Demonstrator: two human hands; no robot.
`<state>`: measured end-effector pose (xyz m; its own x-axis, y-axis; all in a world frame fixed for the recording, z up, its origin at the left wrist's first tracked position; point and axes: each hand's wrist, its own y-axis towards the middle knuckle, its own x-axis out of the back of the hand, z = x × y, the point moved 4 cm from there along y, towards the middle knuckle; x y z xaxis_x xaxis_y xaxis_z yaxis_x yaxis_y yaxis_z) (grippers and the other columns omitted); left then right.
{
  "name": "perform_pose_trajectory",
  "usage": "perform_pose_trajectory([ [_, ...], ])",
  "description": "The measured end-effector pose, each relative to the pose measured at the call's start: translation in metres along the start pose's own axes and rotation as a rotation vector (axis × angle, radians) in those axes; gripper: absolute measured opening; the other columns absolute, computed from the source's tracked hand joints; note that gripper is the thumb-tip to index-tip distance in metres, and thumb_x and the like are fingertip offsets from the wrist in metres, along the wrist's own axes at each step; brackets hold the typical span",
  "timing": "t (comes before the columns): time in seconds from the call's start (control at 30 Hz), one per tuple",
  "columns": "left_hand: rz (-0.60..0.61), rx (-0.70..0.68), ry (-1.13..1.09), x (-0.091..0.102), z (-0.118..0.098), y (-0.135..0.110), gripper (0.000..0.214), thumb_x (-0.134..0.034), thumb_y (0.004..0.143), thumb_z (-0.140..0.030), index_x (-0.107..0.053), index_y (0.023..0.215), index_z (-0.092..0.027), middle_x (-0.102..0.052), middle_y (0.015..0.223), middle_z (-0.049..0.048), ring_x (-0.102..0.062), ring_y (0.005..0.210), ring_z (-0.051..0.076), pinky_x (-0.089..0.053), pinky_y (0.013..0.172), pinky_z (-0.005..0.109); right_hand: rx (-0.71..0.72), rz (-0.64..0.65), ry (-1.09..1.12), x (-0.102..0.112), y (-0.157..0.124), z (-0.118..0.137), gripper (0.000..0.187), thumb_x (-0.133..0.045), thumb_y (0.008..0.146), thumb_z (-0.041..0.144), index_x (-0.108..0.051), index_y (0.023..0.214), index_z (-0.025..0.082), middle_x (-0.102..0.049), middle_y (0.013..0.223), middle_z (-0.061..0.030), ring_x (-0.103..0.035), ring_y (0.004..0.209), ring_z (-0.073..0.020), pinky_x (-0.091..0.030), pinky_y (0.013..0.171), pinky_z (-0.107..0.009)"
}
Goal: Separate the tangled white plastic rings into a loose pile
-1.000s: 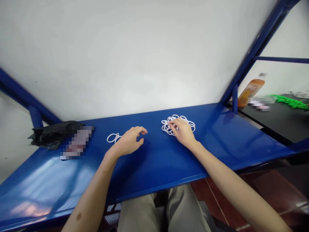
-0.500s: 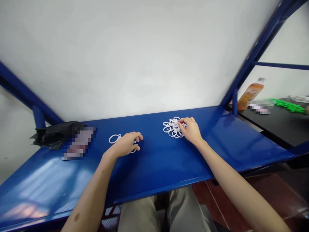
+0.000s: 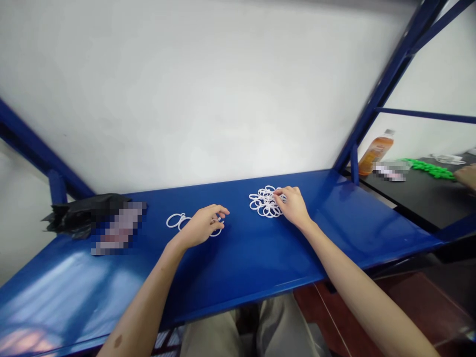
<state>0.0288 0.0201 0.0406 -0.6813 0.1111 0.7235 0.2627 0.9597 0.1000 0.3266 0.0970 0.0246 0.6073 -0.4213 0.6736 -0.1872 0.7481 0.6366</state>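
My left hand is over the left part of the table, thumb and fingers curled around a white plastic ring. Partly under that hand, more white rings lie in a row, small eyelets showing between them. To the right, a heap of white rings lies loosely on the blue table. At the heap's right edge is my right hand, thumb and forefinger pinched on a ring there. Its fingers hide part of the heap.
A black plastic bag and a blurred-out packet lie on the left of the blue table. Blue posts frame it. Beyond, a black table bears an orange drink bottle, green pieces and another person's hand.
My left hand has shifted right along with its ring, uncovering more of the row. My right hand stays at the heap. The view has tilted slightly, and the other person's hand shows more.
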Motion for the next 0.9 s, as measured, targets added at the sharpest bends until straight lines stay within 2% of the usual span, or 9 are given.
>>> perform_pose_trajectory([
  [0.07,-0.026,-0.029,-0.048,0.001,-0.003,0.001,0.027,-0.059,0.082,-0.024,-0.069,0.107,-0.025,-0.072,0.102,0.0042,-0.069,0.087,0.019,-0.054,0.078,0.031,0.005,-0.011,-0.006,0.000,0.000,-0.001,0.013,-0.059,0.093,0.026,-0.071,0.090,0.021,-0.071,0.093,-0.0067,-0.054,0.092,-0.0266,-0.045,0.088,-0.041],
  [0.17,-0.077,-0.002,-0.154,-0.001,-0.004,0.003,0.024,-0.062,0.083,-0.029,-0.068,0.104,-0.023,-0.074,0.093,0.0039,-0.072,0.084,0.020,-0.056,0.079,0.032,0.031,-0.053,-0.010,0.004,-0.001,0.005,0.014,-0.058,0.094,0.026,-0.070,0.089,0.021,-0.070,0.091,-0.0075,-0.054,0.092,-0.0275,-0.047,0.086,-0.043],
  [0.3,-0.175,-0.007,-0.252,-0.010,-0.011,0.006,0.021,-0.066,0.083,-0.036,-0.068,0.099,-0.022,-0.074,0.086,0.0021,-0.072,0.080,0.019,-0.056,0.078,0.032,0.136,-0.086,0.055,0.011,-0.008,0.037,0.018,-0.054,0.099,0.030,-0.068,0.092,0.022,-0.070,0.091,-0.0080,-0.058,0.094,-0.0271,-0.048,0.087,-0.044],
  [0.4,-0.266,-0.053,-0.285,-0.021,-0.021,0.004,0.020,-0.068,0.083,-0.038,-0.067,0.095,-0.022,-0.074,0.082,0.0007,-0.070,0.079,0.018,-0.053,0.077,0.031,0.275,0.114,0.236,0.002,-0.020,0.073,0.018,-0.059,0.097,0.036,-0.065,0.108,0.022,-0.070,0.100,-0.0075,-0.063,0.093,-0.0235,-0.053,0.085,-0.040],
  [0.43,-0.274,-0.060,-0.321,-0.025,-0.024,0.004,0.020,-0.069,0.083,-0.039,-0.065,0.093,-0.022,-0.073,0.080,0.0004,-0.070,0.078,0.018,-0.053,0.077,0.031,0.315,0.208,0.273,-0.003,-0.026,0.083,0.023,-0.061,0.096,0.037,-0.063,0.114,0.023,-0.070,0.099,-0.0070,-0.065,0.091,-0.0227,-0.054,0.081,-0.038],
  [0.5,-0.239,-0.059,-0.427,-0.034,-0.027,0.003,0.021,-0.067,0.084,-0.040,-0.062,0.091,-0.021,-0.074,0.081,0.0010,-0.071,0.080,0.018,-0.053,0.076,0.030,0.346,0.283,0.302,-0.010,-0.034,0.096,0.022,-0.056,0.099,0.036,-0.061,0.116,0.022,-0.071,0.097,-0.0071,-0.066,0.086,-0.0212,-0.055,0.076,-0.036],
  [0.6,-0.189,-0.043,-0.546,-0.042,-0.027,0.004,0.022,-0.066,0.086,-0.040,-0.058,0.090,-0.020,-0.075,0.083,0.0023,-0.070,0.080,0.017,-0.052,0.075,0.029,0.308,0.279,0.329,-0.014,-0.038,0.099,0.017,-0.052,0.101,0.032,-0.060,0.112,0.021,-0.070,0.099,-0.0083,-0.067,0.083,-0.0199,-0.055,0.074,-0.034],
  [0.77,-0.174,-0.023,-0.693,-0.045,-0.026,0.005,0.028,-0.068,0.084,-0.044,-0.058,0.090,-0.019,-0.073,0.080,0.0022,-0.066,0.072,0.014,-0.050,0.070,0.027,0.195,0.336,0.493,-0.016,-0.037,0.095,0.018,-0.057,0.098,0.033,-0.056,0.113,0.022,-0.072,0.094,-0.0042,-0.069,0.078,-0.0174,-0.055,0.072,-0.031],
  [0.9,-0.200,0.010,-0.727,-0.047,-0.027,0.005,0.029,-0.075,0.077,-0.043,-0.063,0.084,-0.017,-0.073,0.083,0.0031,-0.065,0.074,0.014,-0.049,0.066,0.026,0.223,0.285,0.517,-0.017,-0.036,0.095,0.010,-0.054,0.100,0.029,-0.059,0.106,0.022,-0.071,0.089,-0.0034,-0.068,0.077,-0.0167,-0.055,0.072,-0.030],
])
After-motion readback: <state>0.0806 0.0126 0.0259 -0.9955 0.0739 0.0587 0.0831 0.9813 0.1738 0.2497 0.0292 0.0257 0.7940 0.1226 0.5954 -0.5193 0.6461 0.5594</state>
